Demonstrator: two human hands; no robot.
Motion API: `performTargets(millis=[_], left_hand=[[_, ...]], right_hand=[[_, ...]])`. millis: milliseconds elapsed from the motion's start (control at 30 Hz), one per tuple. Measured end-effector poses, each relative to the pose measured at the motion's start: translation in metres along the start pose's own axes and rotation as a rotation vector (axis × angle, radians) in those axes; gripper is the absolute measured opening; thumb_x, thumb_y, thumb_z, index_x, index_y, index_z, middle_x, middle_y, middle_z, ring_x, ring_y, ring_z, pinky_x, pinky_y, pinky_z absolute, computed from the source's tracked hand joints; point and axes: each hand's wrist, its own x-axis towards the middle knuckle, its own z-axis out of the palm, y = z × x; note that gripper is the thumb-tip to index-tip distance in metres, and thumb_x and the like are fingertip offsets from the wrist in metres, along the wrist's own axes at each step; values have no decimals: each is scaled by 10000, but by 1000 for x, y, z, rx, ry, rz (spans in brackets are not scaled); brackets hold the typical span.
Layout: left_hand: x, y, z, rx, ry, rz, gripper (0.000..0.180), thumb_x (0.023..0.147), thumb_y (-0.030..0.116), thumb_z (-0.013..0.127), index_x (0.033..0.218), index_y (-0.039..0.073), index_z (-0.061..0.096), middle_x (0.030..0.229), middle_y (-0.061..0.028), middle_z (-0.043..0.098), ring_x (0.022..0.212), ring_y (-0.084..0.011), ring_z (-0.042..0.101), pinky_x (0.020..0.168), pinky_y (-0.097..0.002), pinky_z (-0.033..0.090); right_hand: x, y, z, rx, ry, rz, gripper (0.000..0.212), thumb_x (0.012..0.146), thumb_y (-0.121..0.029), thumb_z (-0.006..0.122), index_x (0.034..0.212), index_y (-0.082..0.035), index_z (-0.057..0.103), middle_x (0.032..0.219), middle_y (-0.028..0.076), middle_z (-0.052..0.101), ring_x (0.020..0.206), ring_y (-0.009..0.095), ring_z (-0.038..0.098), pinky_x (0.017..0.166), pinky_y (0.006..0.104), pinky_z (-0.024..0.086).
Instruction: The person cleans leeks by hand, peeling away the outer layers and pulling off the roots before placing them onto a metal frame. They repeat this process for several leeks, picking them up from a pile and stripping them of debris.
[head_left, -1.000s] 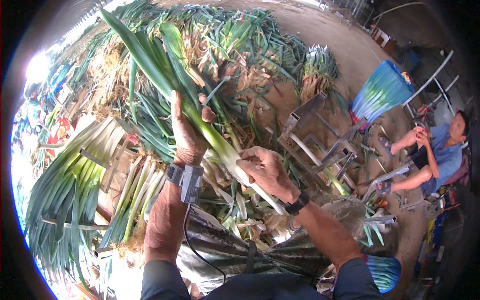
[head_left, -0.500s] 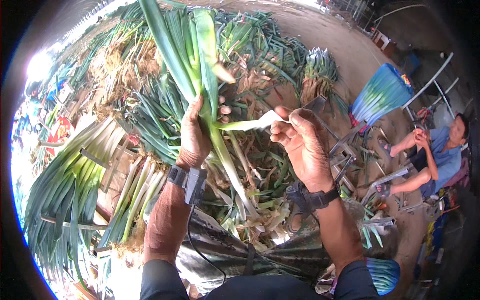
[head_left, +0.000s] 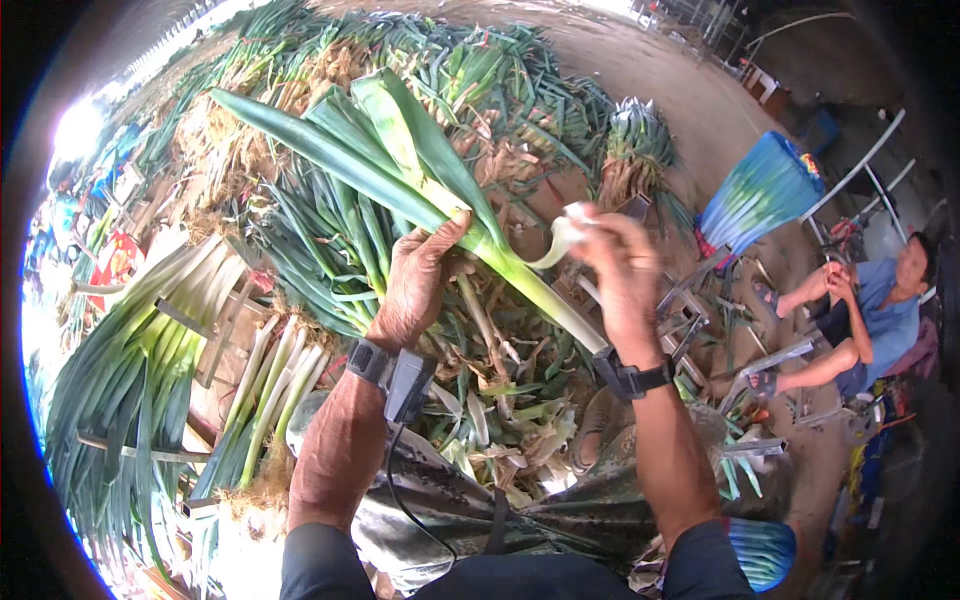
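Note:
My left hand [head_left: 425, 270] is closed round a large leek [head_left: 535, 285] where its green leaves meet the pale shaft. The leek slants, leaves up to the left and white end down to the right, by my right wrist. My right hand [head_left: 620, 265], smeared by motion, pinches a pale strip of outer leaf [head_left: 556, 243] that still joins the leek's shaft. Peeled leaf scraps [head_left: 495, 445] lie below, in front of my legs.
Trimmed leeks [head_left: 150, 340] rest on a metal rack at the left, with several more [head_left: 280, 385] beside them. Heaped leeks [head_left: 310, 90] spread behind. A wrapped bundle of leeks [head_left: 755, 195] stands at the right, near a seated person [head_left: 885, 310]. Metal frames [head_left: 690, 310] stand right of my hand.
The leek has tilted, its leaves swinging left and its white end right. My left hand has turned and shifted right. My right hand has moved slightly right with the strip.

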Motion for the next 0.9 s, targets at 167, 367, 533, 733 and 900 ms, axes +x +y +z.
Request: performTargets(millis=[167,367,533,733,900], left_hand=[[-5,-5,7,6,-29,22,264,918,236,710,1069,20,687,950,-33,707,769,-109,645,669,-245,514],[-9,-6,6,155,-63,14,282,890,250,749,1074,39,723,910,2,716,730,-60,609,658,-229,491],[-9,-5,8,139,-147,14,277,889,219,750,1099,42,718,949,5,717,739,-50,604,663,-225,485],[-12,-6,6,-103,-245,6,267,900,140,727,1147,44,702,1020,2,716,823,-53,617,737,-221,485],[-16,-12,13,-211,-301,-28,289,931,164,681,1180,24,635,1001,-65,704,849,-151,658,805,-308,533]], right_hand=[[-6,13,24,-632,-359,99,395,905,-321,683,1111,16,669,1018,159,712,877,227,706,733,346,557],[-2,16,24,-726,-401,135,344,898,-300,650,1012,23,670,866,219,693,832,344,705,719,392,532],[-9,30,17,-784,-354,147,335,915,-294,576,907,37,627,695,207,605,636,281,629,610,408,472],[-41,43,19,-155,-285,453,254,941,-224,568,838,-5,643,795,12,591,677,86,479,603,283,413],[-84,101,-31,-393,-514,771,265,938,-290,638,831,-47,652,665,-9,603,598,170,588,596,362,505]])
